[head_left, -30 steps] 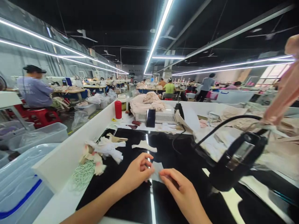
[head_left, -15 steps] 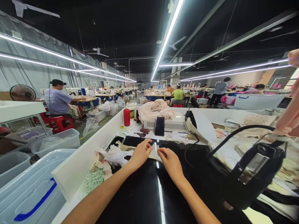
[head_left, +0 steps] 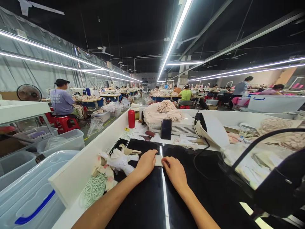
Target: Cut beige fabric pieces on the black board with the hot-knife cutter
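Observation:
My left hand (head_left: 145, 164) and my right hand (head_left: 174, 171) rest side by side on the black glossy worktop (head_left: 207, 187), both pressing on a small pale fabric piece (head_left: 158, 160) that shows between them. The fingers of both hands lie fairly flat over the piece and hide most of it. A heap of white and cream fabric scraps (head_left: 118, 159) lies just left of my left hand.
A black iron-like tool (head_left: 283, 187) with a curved cable hangs at the right. A coil of pale cord (head_left: 93, 189), a red bottle (head_left: 131, 118), a dark phone (head_left: 166, 129), a white ribbed box (head_left: 181, 127) under folded fabric, clear bins (head_left: 30, 187) at left. Other workers sit farther off.
My hands moved forward from near my body and set the fabric piece down flat on the worktop. The view lifted and shifted; the black tool now sits lower right.

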{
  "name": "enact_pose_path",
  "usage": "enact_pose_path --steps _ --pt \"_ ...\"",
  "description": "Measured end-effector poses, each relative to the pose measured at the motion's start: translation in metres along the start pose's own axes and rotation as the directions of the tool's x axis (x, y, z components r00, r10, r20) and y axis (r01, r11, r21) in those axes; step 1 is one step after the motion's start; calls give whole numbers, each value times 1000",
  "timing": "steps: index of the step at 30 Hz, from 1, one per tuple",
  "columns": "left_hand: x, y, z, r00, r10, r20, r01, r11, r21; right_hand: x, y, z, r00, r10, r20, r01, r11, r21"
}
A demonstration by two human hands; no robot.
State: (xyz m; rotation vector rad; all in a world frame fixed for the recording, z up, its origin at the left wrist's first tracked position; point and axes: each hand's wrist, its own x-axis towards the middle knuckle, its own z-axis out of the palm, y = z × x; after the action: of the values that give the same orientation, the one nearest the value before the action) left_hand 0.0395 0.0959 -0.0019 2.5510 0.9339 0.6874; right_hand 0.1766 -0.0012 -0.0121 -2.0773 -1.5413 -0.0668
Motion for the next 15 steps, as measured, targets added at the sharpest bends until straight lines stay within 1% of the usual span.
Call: enact_pose_path --steps 9,12,15 --pt "-4 0 2 999 -23 -34 26 995 94 -3 3 8 997 -28 -76 28 1000 2" --pt "-5 3 1 998 -21 -51 27 992 119 -4 4 8 992 -31 -124 35 999 29" --pt "-7 6 -2 998 -8 -65 17 991 136 -5 2 3 981 -28 -194 42 996 73"
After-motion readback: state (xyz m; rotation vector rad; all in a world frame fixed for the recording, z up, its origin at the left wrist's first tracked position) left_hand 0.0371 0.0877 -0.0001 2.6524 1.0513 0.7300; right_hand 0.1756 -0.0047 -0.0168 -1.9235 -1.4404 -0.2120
